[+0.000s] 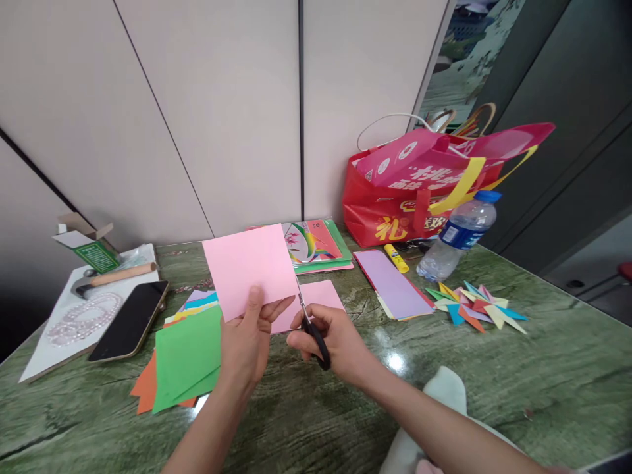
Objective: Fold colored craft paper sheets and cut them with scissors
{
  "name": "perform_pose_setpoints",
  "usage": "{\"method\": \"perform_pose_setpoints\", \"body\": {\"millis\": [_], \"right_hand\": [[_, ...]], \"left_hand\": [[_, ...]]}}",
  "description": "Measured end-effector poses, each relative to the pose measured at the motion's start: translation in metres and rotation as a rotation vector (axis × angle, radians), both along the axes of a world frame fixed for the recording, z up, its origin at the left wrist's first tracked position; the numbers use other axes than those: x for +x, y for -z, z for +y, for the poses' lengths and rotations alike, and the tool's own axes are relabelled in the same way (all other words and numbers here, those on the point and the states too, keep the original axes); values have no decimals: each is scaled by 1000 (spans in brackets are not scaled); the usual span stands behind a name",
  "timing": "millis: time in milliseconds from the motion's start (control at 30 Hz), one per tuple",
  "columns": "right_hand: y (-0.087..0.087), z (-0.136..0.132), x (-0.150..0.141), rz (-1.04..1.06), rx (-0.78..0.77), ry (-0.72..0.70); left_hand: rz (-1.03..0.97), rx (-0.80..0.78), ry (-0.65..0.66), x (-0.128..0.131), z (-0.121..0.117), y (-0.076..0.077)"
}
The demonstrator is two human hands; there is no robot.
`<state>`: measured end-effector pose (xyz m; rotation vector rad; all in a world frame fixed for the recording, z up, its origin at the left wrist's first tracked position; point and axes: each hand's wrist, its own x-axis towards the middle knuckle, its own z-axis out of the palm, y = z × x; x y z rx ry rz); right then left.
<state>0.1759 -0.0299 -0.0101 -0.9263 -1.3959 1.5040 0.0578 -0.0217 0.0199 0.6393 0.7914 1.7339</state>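
Observation:
My left hand (250, 329) holds up a square of pink paper (249, 263), thumb on its near face and the other fingers behind it. In my right hand (330, 336) is a pair of scissors (318, 342) with black handles. The blades point up and away, beside the right edge of the pink sheet; whether they touch it I cannot tell. Another pink sheet (320, 297) lies on the table just behind my hands. To the left of my left hand, green paper sheets (187, 359) lie fanned over orange, yellow and blue ones.
On the green marble-patterned table (375, 421), a phone (131, 320), hammer (116, 275) and small box (91, 243) sit left. Rightward are purple paper (395, 283), a glue stick (396, 258), a water bottle (457, 234), folded paper points (481, 306) and a red bag (395, 191).

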Motion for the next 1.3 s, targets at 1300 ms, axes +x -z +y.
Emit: {"method": "perform_pose_setpoints", "body": {"millis": [1300], "right_hand": [[-1, 5, 7, -15, 95, 63]], "left_hand": [[40, -84, 131, 7, -5, 3]]}}
